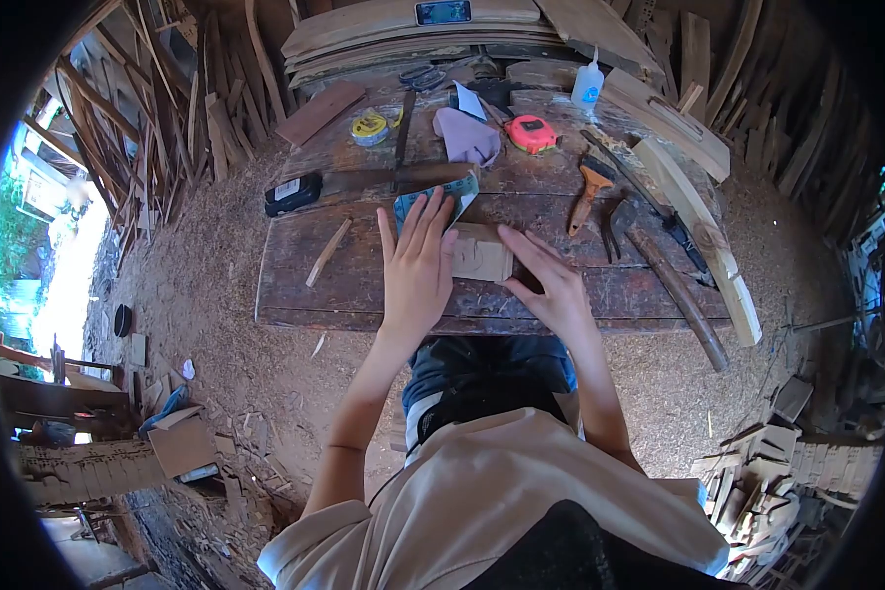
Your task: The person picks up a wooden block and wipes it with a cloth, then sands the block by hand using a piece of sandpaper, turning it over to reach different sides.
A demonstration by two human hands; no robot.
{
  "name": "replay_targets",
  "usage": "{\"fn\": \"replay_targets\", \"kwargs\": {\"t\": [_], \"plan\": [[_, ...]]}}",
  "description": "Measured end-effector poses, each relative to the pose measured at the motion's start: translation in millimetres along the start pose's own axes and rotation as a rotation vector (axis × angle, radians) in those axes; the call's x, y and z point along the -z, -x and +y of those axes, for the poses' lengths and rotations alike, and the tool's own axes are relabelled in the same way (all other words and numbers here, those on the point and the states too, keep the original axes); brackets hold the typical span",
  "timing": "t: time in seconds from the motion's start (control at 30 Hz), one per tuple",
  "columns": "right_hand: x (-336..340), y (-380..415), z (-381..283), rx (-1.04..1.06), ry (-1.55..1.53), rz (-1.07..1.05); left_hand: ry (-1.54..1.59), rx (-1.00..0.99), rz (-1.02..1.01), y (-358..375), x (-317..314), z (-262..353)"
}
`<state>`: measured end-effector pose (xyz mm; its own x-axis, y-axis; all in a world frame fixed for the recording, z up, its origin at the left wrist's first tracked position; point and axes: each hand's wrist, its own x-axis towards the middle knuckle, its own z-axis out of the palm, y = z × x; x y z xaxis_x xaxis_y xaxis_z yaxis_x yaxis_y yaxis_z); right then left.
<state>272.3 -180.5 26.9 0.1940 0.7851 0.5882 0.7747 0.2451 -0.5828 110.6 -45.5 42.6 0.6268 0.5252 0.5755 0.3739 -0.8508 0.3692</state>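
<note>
A small wooden block (482, 260) with lines marked or cut on its top lies near the front of the workbench. My right hand (549, 283) grips its right end, fingers along the far corner and thumb at the near one. My left hand (418, 261) lies flat with fingers stretched out over a blue-green sheet (465, 191), possibly sandpaper. The left thumb is right at the block's left end. Part of the sheet is hidden under the fingers.
Around the hands on the bench (305, 246) lie a brush (590, 192), a red tape measure (532, 134), a purple cloth (467, 136), a yellow tape roll (370, 128) and a black case (293, 195). A glue bottle (587, 85) stands behind; a hammer handle (674, 295) crosses the right side.
</note>
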Motion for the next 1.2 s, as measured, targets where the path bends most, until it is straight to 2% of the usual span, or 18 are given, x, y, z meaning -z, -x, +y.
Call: {"fn": "replay_targets", "kwargs": {"t": [0.03,0.13,0.37,0.47,0.53,0.67,0.93,1.2], "plan": [[1,-1,0,0.066,0.021,-0.032,0.006,-0.019,0.003,1,-1,-2],[2,0,-10,-0.029,-0.12,-0.022,0.016,-0.019,-0.003,4,-3,0],[-2,0,-1,0.019,-0.125,0.015,0.017,-0.031,0.033,9,-2,1],[-3,0,0,-0.094,-0.166,0.032,0.025,-0.065,0.03,12,0,1],[-7,2,2,-0.218,-0.368,0.064,0.044,-0.061,0.034,13,-3,0],[-4,2,-2,-0.326,-0.289,-0.039,0.095,-0.028,0.059,13,-4,4],[-2,4,1,-0.171,-0.114,0.015,0.102,-0.003,0.095,13,-9,11],[-2,5,-1,-0.288,-0.199,0.03,-0.052,0.045,0.094,24,-9,34]]}}
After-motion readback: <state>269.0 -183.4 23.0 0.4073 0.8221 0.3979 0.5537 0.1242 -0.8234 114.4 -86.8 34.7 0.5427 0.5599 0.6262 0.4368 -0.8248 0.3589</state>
